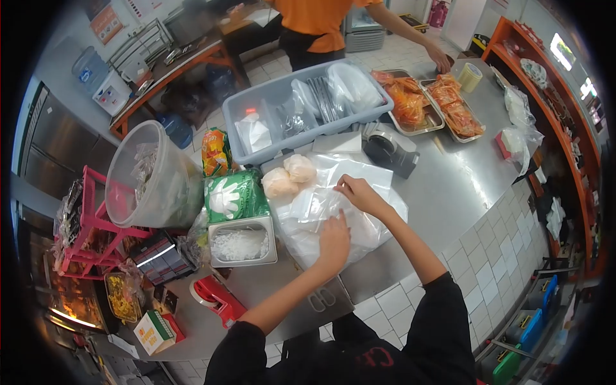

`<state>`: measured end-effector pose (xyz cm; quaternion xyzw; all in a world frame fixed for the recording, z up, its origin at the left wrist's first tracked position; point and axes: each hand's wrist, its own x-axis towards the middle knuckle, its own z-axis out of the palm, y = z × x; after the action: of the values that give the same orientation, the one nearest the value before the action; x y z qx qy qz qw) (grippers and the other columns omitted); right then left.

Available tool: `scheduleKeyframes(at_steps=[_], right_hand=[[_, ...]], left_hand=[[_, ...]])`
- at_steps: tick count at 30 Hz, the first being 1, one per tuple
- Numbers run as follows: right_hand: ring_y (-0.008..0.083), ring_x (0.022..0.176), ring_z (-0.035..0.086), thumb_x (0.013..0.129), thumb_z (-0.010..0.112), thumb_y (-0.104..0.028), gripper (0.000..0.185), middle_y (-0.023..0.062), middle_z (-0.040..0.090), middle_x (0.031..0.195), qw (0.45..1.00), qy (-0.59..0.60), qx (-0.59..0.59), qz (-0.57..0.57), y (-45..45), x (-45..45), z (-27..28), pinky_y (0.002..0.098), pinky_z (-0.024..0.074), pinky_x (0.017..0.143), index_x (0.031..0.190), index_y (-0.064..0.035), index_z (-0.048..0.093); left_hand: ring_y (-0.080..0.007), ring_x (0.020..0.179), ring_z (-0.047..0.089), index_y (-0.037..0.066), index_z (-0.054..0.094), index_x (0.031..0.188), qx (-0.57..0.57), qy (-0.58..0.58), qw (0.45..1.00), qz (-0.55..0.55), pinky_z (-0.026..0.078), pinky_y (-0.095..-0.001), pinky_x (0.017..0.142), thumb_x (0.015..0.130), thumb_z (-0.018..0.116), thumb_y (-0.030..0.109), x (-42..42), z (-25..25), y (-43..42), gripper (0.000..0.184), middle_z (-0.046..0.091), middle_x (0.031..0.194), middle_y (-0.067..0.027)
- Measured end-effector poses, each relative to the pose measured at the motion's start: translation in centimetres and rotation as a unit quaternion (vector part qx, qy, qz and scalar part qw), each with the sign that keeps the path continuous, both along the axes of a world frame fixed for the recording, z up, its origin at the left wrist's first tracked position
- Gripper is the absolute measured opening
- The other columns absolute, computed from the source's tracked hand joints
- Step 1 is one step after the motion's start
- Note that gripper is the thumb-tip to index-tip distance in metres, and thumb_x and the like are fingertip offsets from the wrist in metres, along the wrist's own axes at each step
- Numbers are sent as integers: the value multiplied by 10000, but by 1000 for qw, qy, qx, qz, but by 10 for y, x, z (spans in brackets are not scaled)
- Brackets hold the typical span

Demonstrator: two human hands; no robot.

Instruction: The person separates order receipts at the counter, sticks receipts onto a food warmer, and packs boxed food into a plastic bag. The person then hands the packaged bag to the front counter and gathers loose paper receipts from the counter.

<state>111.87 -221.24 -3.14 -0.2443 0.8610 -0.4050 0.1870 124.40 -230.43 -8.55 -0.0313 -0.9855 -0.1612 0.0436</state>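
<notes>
A stack of clear plastic bags (372,173) covers a board on the metal table in front of me. My left hand (335,244) rests on the bags, its fingers stretched out over the film. Above it and a little right, my right hand (360,194) has thumb and fingers pinched together on a plastic bag (327,204). Two pale round bundles in clear wrap, seemingly dough balls (282,182), lie at the upper left edge of the stack. Left of the bags are a green glove packet (232,197) and a steel pan (241,262) with white shreds inside.
A grey bin (240,157) of packaging stands behind the bags. Trays of orange-red food (453,106) sit at the far right, near a co-worker's hand (440,59). A clear bucket (151,176) and red tape dispenser (221,301) are on the left. A black device (391,151) stands behind.
</notes>
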Motion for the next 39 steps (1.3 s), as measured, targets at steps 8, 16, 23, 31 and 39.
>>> scheduleKeyframes(at_steps=[8,16,23,31,39], right_hand=[[293,767,557,738,558,-121,112,102,514,830,979,180,42,87,8,3,-7,371,443,641,808,-35,538],[264,781,510,666,526,-34,165,95,491,830,920,344,74,173,-9,79,21,362,414,672,830,-29,507],[327,772,522,768,472,11,116,163,490,802,964,244,-102,3,16,62,121,371,433,683,883,22,470],[59,764,513,886,487,-215,285,19,570,845,908,92,-344,-219,53,70,245,201,412,669,1061,5,531],[76,735,545,880,477,-215,334,107,560,1076,789,-124,-547,-250,76,98,232,186,427,583,1142,-7,474]], left_hand=[[-318,1004,458,-42,450,1151,-51,141,989,-12,330,-431,907,754,571,200,-25,3,16,481,488,1083,-171],[-302,1070,448,60,413,1202,67,-26,993,-93,348,-401,911,823,469,211,-44,-42,-10,411,500,1095,-160],[-277,1049,493,122,339,1283,93,-45,991,-88,368,-363,903,879,395,222,-57,-21,-23,420,518,1126,-160],[-311,1064,470,28,462,1180,169,-18,972,-160,379,-408,891,761,551,426,-81,-57,-36,584,469,1178,-206],[-270,1254,303,41,241,1340,832,-199,456,-244,272,-449,1012,632,639,610,41,131,-40,992,353,1320,-167]])
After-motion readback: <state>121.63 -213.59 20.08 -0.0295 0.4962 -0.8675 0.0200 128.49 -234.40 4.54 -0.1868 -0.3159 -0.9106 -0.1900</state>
